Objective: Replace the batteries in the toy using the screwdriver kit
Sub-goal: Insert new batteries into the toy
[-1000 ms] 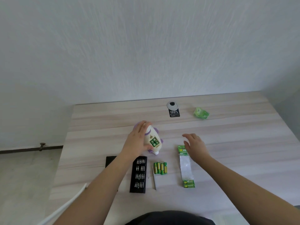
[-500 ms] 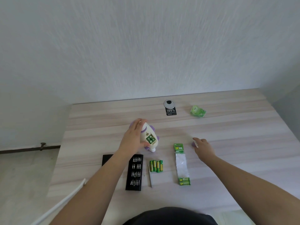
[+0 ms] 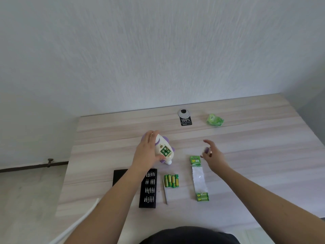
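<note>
On the table (image 3: 246, 155), toward its near left, a flat black lid (image 3: 119, 176) lies partly hidden under the left forearm. Just to its right sits the black bit tray (image 3: 148, 188), its rows of silver bits showing, its far end crossed by the same arm.

The left hand (image 3: 146, 152) grips the toy (image 3: 164, 150), a white and purple figure, at mid-table: fingers curl over its far side and the thumb presses its near side. The toy is tilted with its underside turned toward the camera, and green battery ends show in the open compartment.

Right of the tray, near the near edge, a thin metal driver (image 3: 165, 192) lies beside a loose row of green and yellow batteries (image 3: 171, 181). Farther right a long battery pack (image 3: 199, 178) lies lengthwise, green card at its far end, two batteries left at its near end.

The right hand (image 3: 212, 156) hovers just beyond the pack's far end, fingers loosely curled around a small pale purple piece (image 3: 206, 150); what the piece is cannot be told.

Near the far edge sit a round grey grommet (image 3: 184, 113) with a black sticker (image 3: 186, 121) touching it, and to the right a crumpled green wrapper (image 3: 214, 120).
</note>
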`<action>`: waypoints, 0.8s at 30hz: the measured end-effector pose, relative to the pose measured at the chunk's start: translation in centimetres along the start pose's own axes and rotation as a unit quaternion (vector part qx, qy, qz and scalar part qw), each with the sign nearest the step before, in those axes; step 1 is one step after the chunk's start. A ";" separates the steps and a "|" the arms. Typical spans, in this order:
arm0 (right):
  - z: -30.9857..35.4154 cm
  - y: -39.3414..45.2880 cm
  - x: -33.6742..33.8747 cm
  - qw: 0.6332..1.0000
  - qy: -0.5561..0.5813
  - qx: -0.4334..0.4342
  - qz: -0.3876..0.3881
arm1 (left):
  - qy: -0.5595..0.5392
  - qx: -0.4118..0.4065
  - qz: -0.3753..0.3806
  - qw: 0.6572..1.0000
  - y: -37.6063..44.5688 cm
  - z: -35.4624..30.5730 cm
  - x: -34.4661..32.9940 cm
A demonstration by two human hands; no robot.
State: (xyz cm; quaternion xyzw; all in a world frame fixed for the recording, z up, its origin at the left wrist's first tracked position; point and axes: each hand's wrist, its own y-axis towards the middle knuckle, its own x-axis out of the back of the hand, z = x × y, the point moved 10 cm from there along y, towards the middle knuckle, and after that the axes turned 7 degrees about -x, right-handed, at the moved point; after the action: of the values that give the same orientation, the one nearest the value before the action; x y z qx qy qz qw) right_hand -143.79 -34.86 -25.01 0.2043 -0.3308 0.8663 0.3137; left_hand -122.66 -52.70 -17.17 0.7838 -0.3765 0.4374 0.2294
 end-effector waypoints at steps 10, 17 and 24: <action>6.8 -5.4 -2.4 0.987 0.140 0.060 0.044 | 0.214 0.039 0.023 0.976 -0.4 -1.1 0.0; 7.2 -5.3 -2.6 0.957 0.283 0.008 0.058 | 0.247 -0.007 0.107 0.963 1.0 -1.5 -0.1; 7.9 -4.4 -4.2 0.941 0.330 -0.021 0.076 | 0.282 -0.030 0.144 0.948 2.5 -1.5 0.4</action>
State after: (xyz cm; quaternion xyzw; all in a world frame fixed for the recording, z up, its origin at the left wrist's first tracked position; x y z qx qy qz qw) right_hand -136.65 -39.57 -19.92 -0.1256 -0.2414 0.8991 0.3429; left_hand -125.24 -53.39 -15.99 0.5589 -0.4185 0.6572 0.2838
